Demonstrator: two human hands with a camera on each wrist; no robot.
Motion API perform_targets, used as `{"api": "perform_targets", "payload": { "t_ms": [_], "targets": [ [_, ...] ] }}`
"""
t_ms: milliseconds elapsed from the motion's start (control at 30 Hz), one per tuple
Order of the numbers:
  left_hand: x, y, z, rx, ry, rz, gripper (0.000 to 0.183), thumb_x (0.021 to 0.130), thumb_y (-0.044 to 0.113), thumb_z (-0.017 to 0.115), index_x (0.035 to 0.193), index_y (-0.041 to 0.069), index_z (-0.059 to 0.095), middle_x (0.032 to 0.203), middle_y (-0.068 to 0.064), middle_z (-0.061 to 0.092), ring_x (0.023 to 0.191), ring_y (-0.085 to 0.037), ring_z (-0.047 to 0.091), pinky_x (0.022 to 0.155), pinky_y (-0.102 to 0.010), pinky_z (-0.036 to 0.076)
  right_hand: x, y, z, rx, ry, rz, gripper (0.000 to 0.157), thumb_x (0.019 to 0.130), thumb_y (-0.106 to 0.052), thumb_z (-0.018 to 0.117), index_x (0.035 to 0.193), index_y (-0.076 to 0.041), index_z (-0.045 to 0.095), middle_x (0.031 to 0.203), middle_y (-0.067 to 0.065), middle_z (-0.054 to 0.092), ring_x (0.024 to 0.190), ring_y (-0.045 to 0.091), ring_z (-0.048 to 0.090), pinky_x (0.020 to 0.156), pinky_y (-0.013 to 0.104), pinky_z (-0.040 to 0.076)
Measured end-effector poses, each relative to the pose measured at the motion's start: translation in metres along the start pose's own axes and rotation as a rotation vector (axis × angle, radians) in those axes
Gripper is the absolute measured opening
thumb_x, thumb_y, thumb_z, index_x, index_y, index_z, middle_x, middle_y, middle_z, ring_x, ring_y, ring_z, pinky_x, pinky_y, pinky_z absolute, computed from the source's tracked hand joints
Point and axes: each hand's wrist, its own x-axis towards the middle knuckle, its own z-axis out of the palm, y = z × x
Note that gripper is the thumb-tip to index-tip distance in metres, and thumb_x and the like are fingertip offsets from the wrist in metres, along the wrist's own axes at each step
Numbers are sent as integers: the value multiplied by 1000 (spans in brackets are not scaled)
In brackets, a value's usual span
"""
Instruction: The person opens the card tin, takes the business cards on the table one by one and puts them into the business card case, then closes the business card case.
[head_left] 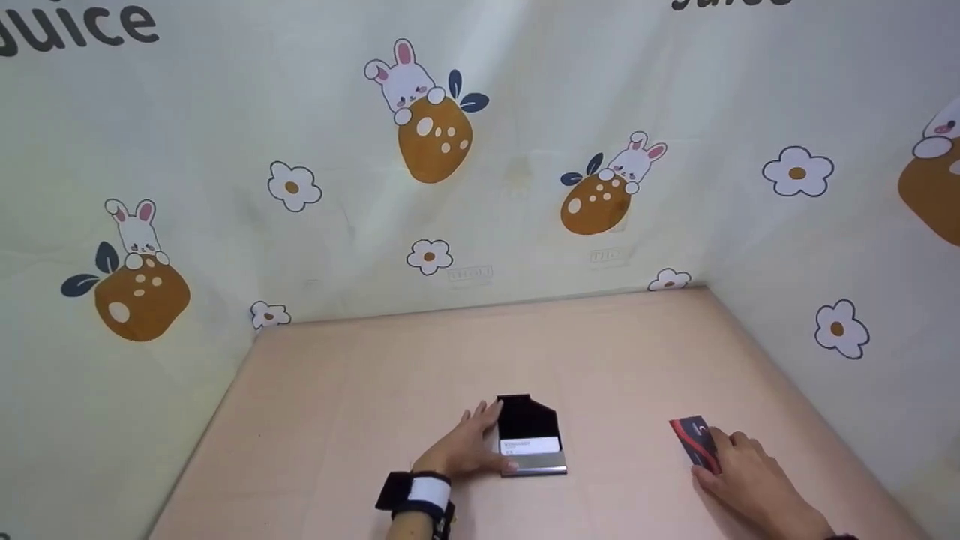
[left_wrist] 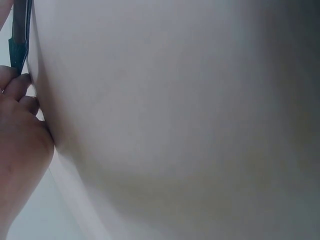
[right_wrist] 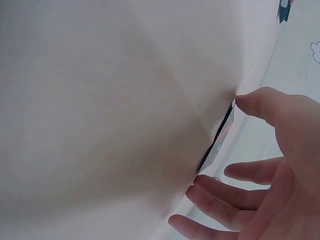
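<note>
An opened card case (head_left: pixel 531 420) lies on the table, its black lid folded back and its lower edge silver. A white card with small print (head_left: pixel 529 446) shows inside it. My left hand (head_left: pixel 466 448) grips the case's left side, thumb at the silver edge and fingers by the lid. In the left wrist view only a dark strip of the case (left_wrist: pixel 20 40) appears beyond the knuckles. To the right, my right hand (head_left: pixel 750 472) holds a dark card with a red curve (head_left: pixel 694 442) between thumb and fingertips, close over the table. The right wrist view shows this card edge-on.
The table (head_left: pixel 360 390) has a pale pinkish cover. Hanging sheets (head_left: pixel 517 97) printed with rabbits, orange fruit and flowers enclose its back and both sides. A band with a white patch (head_left: pixel 427 491) circles the left wrist.
</note>
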Motion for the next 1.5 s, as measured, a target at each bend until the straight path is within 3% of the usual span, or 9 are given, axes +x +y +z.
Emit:
{"api": "perform_targets", "payload": {
  "t_ms": [267,500,833,1167,1300,1500],
  "targets": [
    [-1,2,0,-11,-1,-26,109,72,34,89,159,16,27,168,-14,17,156,-43,5,127,-61,8,1,-1,0,15,-24,41,72,87,-28,68,137,17,42,108,33,55,88,32,54,82,56,56],
    [-1,2,0,-2,1,-16,108,73,33,88,159,15,27,168,-15,18,155,-44,6,126,-62,9,2,-3,-1,0,-10,36,72,86,-23,69,134,22,42,104,31,57,85,30,55,84,53,57],
    [3,-2,2,4,-20,15,109,72,33,89,159,12,25,167,-12,23,158,-34,8,129,-54,6,7,-2,0,21,-48,92,77,82,-20,73,135,24,39,102,30,57,85,31,56,83,50,57],
    [1,1,-1,-20,-7,18,108,73,31,88,159,12,26,167,-15,20,157,-39,7,128,-59,6,9,-2,-1,46,-46,95,79,81,-21,75,138,21,39,110,36,56,87,34,56,86,52,57],
    [0,1,-1,-28,-10,13,108,73,31,88,159,12,26,167,-15,20,157,-41,5,127,-60,6,7,-3,-1,50,-17,72,79,79,-22,76,137,19,43,108,32,59,85,31,55,81,49,56],
    [1,1,-1,-29,-13,-13,109,72,32,89,159,14,26,168,-15,19,156,-42,5,127,-60,7,5,-10,-3,39,28,39,79,76,-21,79,137,17,45,113,34,59,86,31,55,85,53,56]
  ]
}}
